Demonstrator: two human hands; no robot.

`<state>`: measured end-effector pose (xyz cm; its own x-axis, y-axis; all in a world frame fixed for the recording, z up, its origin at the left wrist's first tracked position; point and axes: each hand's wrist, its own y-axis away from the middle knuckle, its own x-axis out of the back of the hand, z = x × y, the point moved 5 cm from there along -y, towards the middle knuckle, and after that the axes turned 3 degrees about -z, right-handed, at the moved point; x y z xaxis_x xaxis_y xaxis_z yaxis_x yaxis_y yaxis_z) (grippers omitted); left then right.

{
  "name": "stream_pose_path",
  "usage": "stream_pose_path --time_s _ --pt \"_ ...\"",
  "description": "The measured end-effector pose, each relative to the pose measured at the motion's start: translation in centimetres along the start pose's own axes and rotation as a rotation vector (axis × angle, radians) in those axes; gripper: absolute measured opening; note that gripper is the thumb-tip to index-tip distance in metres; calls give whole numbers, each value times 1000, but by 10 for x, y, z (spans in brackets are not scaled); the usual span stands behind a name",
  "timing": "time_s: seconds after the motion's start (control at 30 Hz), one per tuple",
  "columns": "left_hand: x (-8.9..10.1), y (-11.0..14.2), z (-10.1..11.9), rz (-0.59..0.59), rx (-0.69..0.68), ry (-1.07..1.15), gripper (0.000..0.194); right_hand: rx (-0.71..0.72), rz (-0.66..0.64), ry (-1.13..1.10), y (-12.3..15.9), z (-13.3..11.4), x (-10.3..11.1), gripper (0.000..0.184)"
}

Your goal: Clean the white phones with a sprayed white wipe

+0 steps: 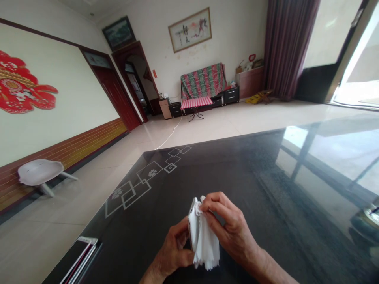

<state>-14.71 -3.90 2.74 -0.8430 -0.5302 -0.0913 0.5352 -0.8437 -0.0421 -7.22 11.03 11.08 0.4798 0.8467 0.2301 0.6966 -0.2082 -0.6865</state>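
Observation:
Over the black tabletop (225, 173), my left hand (174, 250) grips a thin, pale-edged phone (191, 228) that is tilted nearly edge-on to me. Its screen cannot be made out from here. My right hand (229, 225) pinches a crumpled white tissue (207, 244) between thumb and fingers. The tissue lies against the phone's right-hand face near the top edge, and its ragged lower end hangs down beside the phone. Both hands are close together near the table's front, with the tissue covering much of the phone.
Several phones (78, 260) lie stacked at the table's left edge. A shiny round object (368, 219) stands at the right edge. Beyond are a white stool (41, 172), a small table with a red checked cloth (197, 103), and a white cable (171, 132) on the floor.

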Motion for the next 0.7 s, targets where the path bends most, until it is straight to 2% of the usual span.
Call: stream_pose_path --time_s 0.17,0.37,0.5,0.6,0.7 --pt "2 1 5 -37 -7 49 60 40 -25 -19 6 -2 -11 15" --pt "9 0 0 -26 -26 177 53 42 -192 -53 34 -2 -27 19" --pt "9 -2 0 -11 -51 177 50 51 -261 -56 45 -6 -33 20" --pt "4 -3 3 -25 -42 145 45 34 -205 -49 41 -4 -28 18" --pt "0 -3 5 -45 -29 103 52 40 -82 -16 27 -3 -16 16"
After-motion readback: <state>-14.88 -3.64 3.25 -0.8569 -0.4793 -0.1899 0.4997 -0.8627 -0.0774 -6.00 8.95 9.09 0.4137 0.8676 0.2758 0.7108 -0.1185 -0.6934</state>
